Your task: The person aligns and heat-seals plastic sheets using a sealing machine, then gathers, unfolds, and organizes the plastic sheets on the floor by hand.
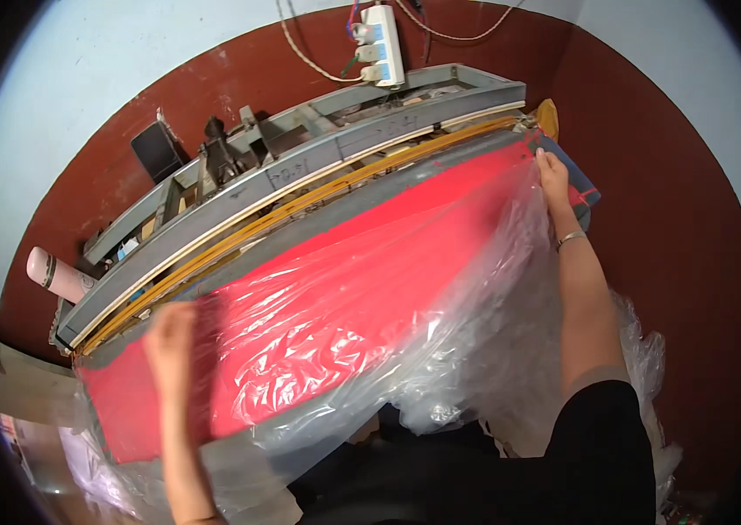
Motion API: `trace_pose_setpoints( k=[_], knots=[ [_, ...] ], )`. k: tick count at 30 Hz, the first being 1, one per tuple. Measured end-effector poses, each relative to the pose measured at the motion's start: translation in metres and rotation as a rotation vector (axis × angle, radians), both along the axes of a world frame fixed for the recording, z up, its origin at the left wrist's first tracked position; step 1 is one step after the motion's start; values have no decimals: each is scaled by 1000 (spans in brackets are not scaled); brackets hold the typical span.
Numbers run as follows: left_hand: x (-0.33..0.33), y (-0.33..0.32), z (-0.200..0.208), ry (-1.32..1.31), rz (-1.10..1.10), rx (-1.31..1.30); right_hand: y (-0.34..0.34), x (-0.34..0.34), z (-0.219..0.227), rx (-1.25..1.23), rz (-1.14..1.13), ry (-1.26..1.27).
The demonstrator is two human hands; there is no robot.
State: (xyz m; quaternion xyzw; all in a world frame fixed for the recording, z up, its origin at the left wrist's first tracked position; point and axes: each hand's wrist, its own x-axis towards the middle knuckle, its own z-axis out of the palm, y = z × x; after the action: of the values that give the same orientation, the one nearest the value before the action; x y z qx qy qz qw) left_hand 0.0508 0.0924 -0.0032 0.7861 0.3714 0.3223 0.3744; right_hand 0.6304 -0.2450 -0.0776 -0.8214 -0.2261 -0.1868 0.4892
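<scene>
A sheet of clear plastic film (pixel 300 372) lies wrinkled and shiny over a long red panel (pixel 423 206) on the grey bench. My right hand (pixel 552 179) is closed on the film's upper edge at the panel's far right end. Toward the left end, my left hand (pixel 171 337) is closed in a blurred fist over the red panel, at the film's upper left edge. The film is drawn out between the two hands. More loose film hangs down in folds along the near side, in front of my body.
Behind the panel runs a long grey metal frame (pixel 300 166) with a yellow strip (pixel 318 204) along it. A white power strip (pixel 379 48) with plugs and cords is above. A pink bottle (pixel 59 276) and a dark flat device (pixel 158 150) are at the left.
</scene>
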Motion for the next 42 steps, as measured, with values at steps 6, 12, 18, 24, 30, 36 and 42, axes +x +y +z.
trace_pose_setpoints(
  k=[6,12,18,24,30,36,42],
  knots=[
    [205,-183,-19,-287,-973,-550,12,1,-13,166,215,8],
    [247,-259,-12,69,-1273,-1217,9,5,-23,136,132,34],
    [105,-225,79,-533,-1460,-677,19,-3,-13,104,116,52],
    [-113,-127,103,-1232,-691,-197,24,-18,-1,-184,-9,-72],
    [-355,-50,101,-1433,162,197,10,-8,-5,-282,-2,-104],
    [-385,-9,90,-840,685,-169,13,-3,-11,-340,-30,-154],
    [-229,14,140,546,812,1353,6,17,-15,-356,-53,-42]
  ],
)
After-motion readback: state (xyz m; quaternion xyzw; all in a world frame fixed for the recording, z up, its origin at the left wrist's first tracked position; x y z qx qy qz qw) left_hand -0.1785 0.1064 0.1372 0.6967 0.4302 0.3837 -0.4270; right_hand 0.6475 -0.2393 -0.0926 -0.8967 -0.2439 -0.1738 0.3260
